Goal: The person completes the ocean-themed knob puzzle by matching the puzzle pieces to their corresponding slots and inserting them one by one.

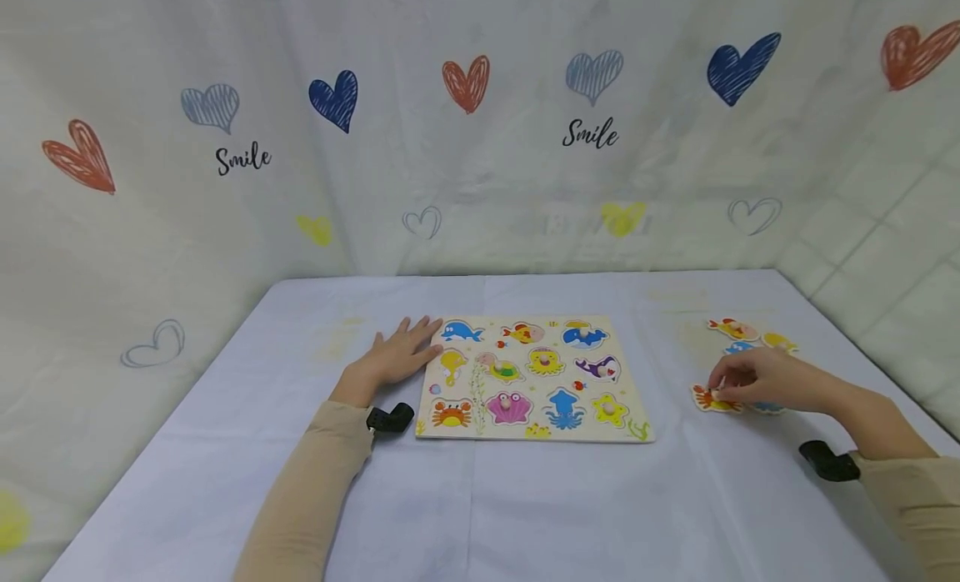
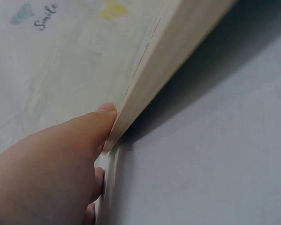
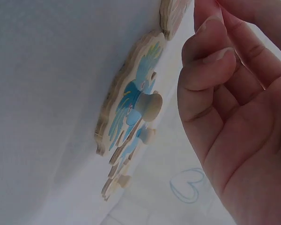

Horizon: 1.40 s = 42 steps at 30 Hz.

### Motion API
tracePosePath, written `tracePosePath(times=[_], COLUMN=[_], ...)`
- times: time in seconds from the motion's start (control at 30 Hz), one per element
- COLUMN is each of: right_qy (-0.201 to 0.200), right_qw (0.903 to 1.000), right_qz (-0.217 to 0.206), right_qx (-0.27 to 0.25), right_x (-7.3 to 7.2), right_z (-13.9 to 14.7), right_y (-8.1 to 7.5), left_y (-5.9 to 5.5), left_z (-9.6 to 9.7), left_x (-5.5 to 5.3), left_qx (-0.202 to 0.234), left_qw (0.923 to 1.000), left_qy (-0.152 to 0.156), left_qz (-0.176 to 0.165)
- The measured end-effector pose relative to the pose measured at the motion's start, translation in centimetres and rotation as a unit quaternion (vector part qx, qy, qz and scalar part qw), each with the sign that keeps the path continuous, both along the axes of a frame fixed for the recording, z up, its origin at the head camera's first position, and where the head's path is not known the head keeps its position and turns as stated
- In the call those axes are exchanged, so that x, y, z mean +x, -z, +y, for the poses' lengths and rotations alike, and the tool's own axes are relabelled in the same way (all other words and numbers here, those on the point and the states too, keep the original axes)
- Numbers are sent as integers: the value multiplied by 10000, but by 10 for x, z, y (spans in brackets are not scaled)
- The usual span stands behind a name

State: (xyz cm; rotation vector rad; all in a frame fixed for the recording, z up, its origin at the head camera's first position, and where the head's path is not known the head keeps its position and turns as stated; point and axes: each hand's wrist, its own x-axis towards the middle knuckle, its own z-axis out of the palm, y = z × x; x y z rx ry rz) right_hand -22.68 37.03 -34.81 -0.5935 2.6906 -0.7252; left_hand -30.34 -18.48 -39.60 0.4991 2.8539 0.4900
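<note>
A flat wooden puzzle board [image 1: 536,436] with sea animals lies on the table. At its left edge rests my left hand [image 1: 393,354], fingers spread; in the left wrist view the thumb [image 2: 91,129] touches the board's side edge [image 2: 150,79]. My right hand [image 1: 772,380] pinches the small knob of an orange crab puzzle piece [image 1: 712,400], off to the right of the board. In the right wrist view the curled fingers [image 3: 210,70] show, while the grip on the knob is out of frame. Beside the crab lies a blue puzzle piece [image 3: 131,108] with a wooden knob.
More loose pieces lie around the right hand: a red and yellow fish piece [image 1: 733,328], a blue piece [image 1: 738,347] and a yellow piece [image 1: 780,342]. A white cloth covers the table [image 1: 555,515]. Behind it hangs a white curtain [image 1: 525,190] with hearts.
</note>
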Motion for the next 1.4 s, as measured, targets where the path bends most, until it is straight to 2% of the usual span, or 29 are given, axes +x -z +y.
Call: tracePosePath(times=[0.23, 0.63, 0.87, 1.07, 1.23, 1.4], right_qy=[133, 238, 109, 7, 15, -161], right_qw=[9997, 9995, 9996, 9981, 9948, 9907], right_qz=[-178, -158, 194, 608, 1011, 1349], right_qx=[73, 145, 196, -31, 78, 94], right_x=[0, 1, 1, 1, 2, 3], right_z=[0, -3, -5, -13, -31, -49], right_y=[2, 4, -2, -7, -14, -20], left_y=[0, 1, 1, 1, 1, 1], left_z=[2, 2, 2, 2, 2, 2], left_x=[1, -1, -1, -1, -1, -1], left_qx=[-77, -61, -53, -44, -38, -52], left_qw=[9999, 10000, 9999, 10000, 10000, 10000], left_qy=[-42, -57, -77, -46, -32, -55], left_qz=[-49, -43, -58, -23, 6, -32])
